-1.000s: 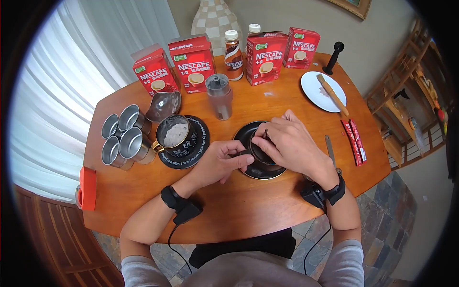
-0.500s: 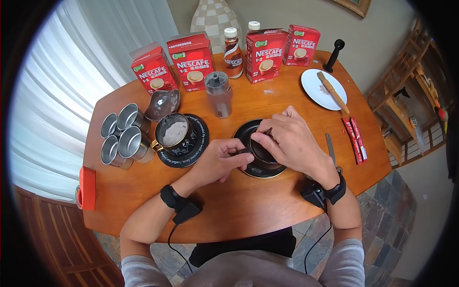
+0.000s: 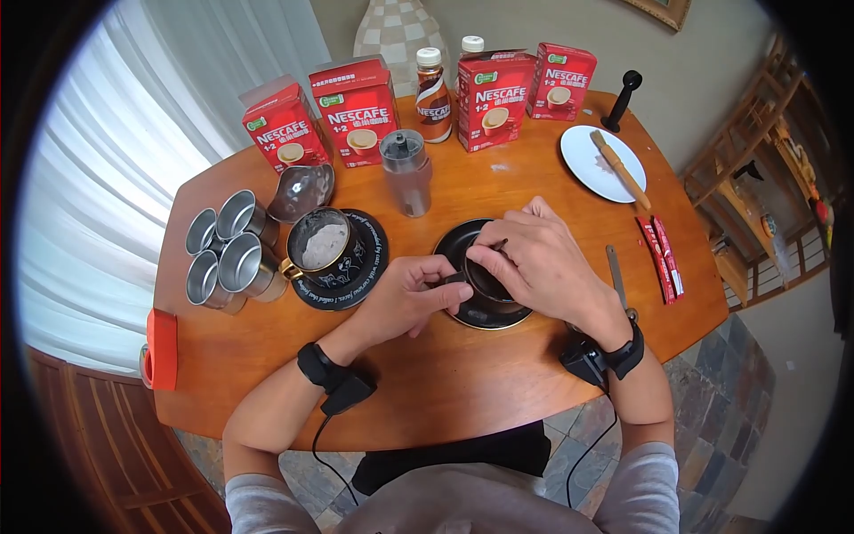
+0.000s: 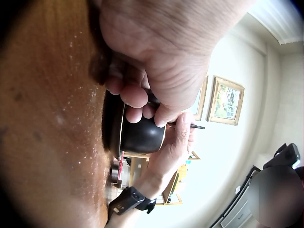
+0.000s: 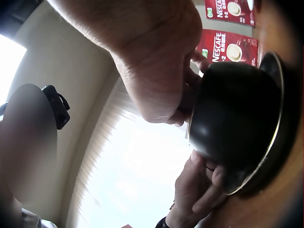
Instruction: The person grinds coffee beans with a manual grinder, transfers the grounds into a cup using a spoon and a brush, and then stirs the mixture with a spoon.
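A black cup (image 4: 142,135) stands on a black saucer with a thin gold rim (image 3: 491,320). My left hand (image 3: 411,298) pinches the cup's handle from the left, its fingertips against the cup wall in the left wrist view. Over the cup's mouth, my right hand (image 3: 550,267) is curled round a thin dark stick (image 4: 198,127), whose tip pokes out past the fingers. The lower part of the stick and the cup's inside are mostly hidden by that hand. In the right wrist view the dark cup (image 5: 232,111) fills the middle.
To the left are a cup of pale powder (image 3: 326,246) on a black saucer and several metal cups (image 3: 242,263). Behind stand red boxes (image 3: 358,116), bottles (image 3: 433,102) and a grinder (image 3: 406,178). A white plate (image 3: 583,169) with a brush and red sachets (image 3: 659,258) lie right.
Both hands keep nearly the same place at the cup. The right hand has shifted very slightly, and the whole head view has moved a little.
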{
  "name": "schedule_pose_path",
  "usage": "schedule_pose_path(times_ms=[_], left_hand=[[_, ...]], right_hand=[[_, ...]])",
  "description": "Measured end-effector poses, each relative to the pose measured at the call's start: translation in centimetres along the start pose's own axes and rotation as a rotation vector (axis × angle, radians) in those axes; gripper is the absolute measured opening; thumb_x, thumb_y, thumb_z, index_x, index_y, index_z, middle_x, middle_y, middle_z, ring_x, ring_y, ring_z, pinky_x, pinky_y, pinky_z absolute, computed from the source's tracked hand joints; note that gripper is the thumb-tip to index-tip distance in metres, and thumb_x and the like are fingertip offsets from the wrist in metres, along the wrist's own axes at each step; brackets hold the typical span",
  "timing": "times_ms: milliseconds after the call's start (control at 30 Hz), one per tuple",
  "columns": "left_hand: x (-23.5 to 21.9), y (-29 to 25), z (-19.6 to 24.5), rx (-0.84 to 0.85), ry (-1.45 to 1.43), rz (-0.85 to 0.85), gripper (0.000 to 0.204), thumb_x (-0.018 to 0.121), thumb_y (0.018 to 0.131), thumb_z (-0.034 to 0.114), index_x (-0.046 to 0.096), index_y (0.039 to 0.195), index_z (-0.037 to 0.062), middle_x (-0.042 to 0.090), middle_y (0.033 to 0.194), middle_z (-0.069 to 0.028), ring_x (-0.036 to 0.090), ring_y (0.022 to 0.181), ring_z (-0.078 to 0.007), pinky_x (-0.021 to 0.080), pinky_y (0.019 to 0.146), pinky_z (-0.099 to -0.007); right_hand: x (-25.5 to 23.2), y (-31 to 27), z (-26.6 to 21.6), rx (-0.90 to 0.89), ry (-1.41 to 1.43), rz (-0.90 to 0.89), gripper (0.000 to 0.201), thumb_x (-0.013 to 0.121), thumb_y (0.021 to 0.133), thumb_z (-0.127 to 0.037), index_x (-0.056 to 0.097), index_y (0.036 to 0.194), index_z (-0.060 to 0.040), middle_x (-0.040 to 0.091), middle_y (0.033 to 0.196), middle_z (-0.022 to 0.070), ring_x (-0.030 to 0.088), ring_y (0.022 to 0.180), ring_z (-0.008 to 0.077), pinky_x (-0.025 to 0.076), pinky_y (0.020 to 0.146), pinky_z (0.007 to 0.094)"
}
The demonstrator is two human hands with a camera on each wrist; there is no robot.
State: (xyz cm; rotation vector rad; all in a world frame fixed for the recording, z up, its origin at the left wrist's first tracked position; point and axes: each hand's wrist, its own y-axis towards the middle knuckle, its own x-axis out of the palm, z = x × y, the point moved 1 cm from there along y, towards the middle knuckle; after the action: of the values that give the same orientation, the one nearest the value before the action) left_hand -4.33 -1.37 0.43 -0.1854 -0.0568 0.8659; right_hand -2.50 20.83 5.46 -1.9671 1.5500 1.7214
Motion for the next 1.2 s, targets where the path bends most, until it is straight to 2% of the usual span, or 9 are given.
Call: schedule_pose_path(times_ms=[200, 300, 400, 500, 700, 800, 900, 1000, 1200], left_hand=[[0.05, -0.04, 0.05, -0.003, -0.012, 0.007, 0.020, 0.072, 0.101, 0.023, 0.069, 0.096, 0.0048, 0.069, 0.078, 0.0000, 0.049, 0.046, -0.0024, 0.033, 0.039, -0.0205], [0.04, 0.05, -0.02, 0.000, -0.004, 0.000, 0.020, 0.072, 0.101, 0.023, 0.069, 0.095, 0.0048, 0.069, 0.078, -0.0001, 0.049, 0.046, -0.0024, 0.033, 0.039, -0.0205], [0.05, -0.02, 0.00, 0.002, -0.010, 0.001, 0.020, 0.072, 0.101, 0.023, 0.069, 0.095, 0.0048, 0.069, 0.078, -0.0001, 0.049, 0.046, -0.0023, 0.033, 0.039, -0.0206], [-0.01, -0.03, 0.09, 0.003, -0.008, 0.000, 0.020, 0.072, 0.101, 0.023, 0.069, 0.095, 0.0048, 0.069, 0.078, 0.0001, 0.049, 0.046, -0.0021, 0.033, 0.039, -0.0206], [0.04, -0.01, 0.00, -0.001, -0.003, 0.010, 0.020, 0.072, 0.101, 0.024, 0.068, 0.094, 0.0050, 0.069, 0.077, 0.0001, 0.048, 0.046, -0.0022, 0.033, 0.038, -0.0208], [0.07, 0.06, -0.02, 0.000, 0.006, 0.007, 0.021, 0.072, 0.101, 0.024, 0.068, 0.093, 0.0052, 0.069, 0.077, 0.0001, 0.048, 0.045, -0.0024, 0.033, 0.038, -0.0209], [0.06, 0.06, -0.09, 0.000, 0.003, 0.007, 0.021, 0.073, 0.101, 0.024, 0.068, 0.092, 0.0052, 0.069, 0.077, 0.0001, 0.048, 0.044, -0.0025, 0.033, 0.038, -0.0211], [0.03, 0.02, -0.02, 0.000, 0.004, 0.008, 0.022, 0.073, 0.101, 0.025, 0.068, 0.092, 0.0054, 0.069, 0.077, 0.0000, 0.048, 0.044, -0.0026, 0.032, 0.038, -0.0212], [0.07, -0.05, 0.02, -0.002, 0.003, 0.004, 0.022, 0.072, 0.101, 0.025, 0.068, 0.092, 0.0055, 0.070, 0.077, 0.0000, 0.048, 0.044, -0.0029, 0.033, 0.038, -0.0214]], right_hand=[[-0.44, 0.03, -0.24, 0.037, -0.007, -0.068, 0.017, 0.066, 0.101, -0.022, 0.074, 0.092, -0.0088, 0.071, 0.081, 0.0081, 0.065, 0.080, 0.0260, 0.040, 0.079, 0.0395], [0.34, -0.05, 0.08, -0.004, 0.013, -0.004, 0.017, 0.066, 0.100, -0.022, 0.074, 0.093, -0.0083, 0.071, 0.082, 0.0079, 0.065, 0.081, 0.0258, 0.040, 0.079, 0.0394], [-0.45, -0.02, -0.16, 0.031, -0.022, -0.092, 0.017, 0.067, 0.100, -0.021, 0.074, 0.093, -0.0078, 0.072, 0.083, 0.0075, 0.065, 0.081, 0.0258, 0.040, 0.079, 0.0391], [0.33, -0.04, -0.03, -0.007, 0.023, -0.006, 0.018, 0.067, 0.100, -0.022, 0.074, 0.093, -0.0074, 0.072, 0.083, 0.0077, 0.065, 0.081, 0.0261, 0.040, 0.078, 0.0390], [-0.39, 0.06, -0.25, 0.035, 0.013, -0.097, 0.018, 0.067, 0.100, -0.021, 0.074, 0.093, -0.0071, 0.072, 0.083, 0.0082, 0.065, 0.081, 0.0261, 0.041, 0.078, 0.0387], [0.35, 0.03, -0.14, 0.000, 0.038, -0.013, 0.018, 0.067, 0.100, -0.022, 0.074, 0.093, -0.0067, 0.072, 0.083, 0.0082, 0.065, 0.079, 0.0260, 0.041, 0.077, 0.0384], [-0.14, 0.03, -0.15, 0.008, 0.028, -0.056, 0.017, 0.068, 0.099, -0.021, 0.075, 0.093, -0.0065, 0.072, 0.082, 0.0083, 0.065, 0.078, 0.0259, 0.041, 0.077, 0.0383], [0.33, -0.05, 0.00, -0.036, 0.034, 0.011, 0.016, 0.070, 0.098, -0.021, 0.075, 0.093, -0.0065, 0.072, 0.081, 0.0085, 0.065, 0.077, 0.0259, 0.041, 0.077, 0.0381], [-0.07, 0.02, -0.22, -0.001, 0.017, -0.024, 0.016, 0.070, 0.098, -0.021, 0.075, 0.092, -0.0064, 0.071, 0.081, 0.0088, 0.064, 0.076, 0.0264, 0.040, 0.077, 0.0377]])
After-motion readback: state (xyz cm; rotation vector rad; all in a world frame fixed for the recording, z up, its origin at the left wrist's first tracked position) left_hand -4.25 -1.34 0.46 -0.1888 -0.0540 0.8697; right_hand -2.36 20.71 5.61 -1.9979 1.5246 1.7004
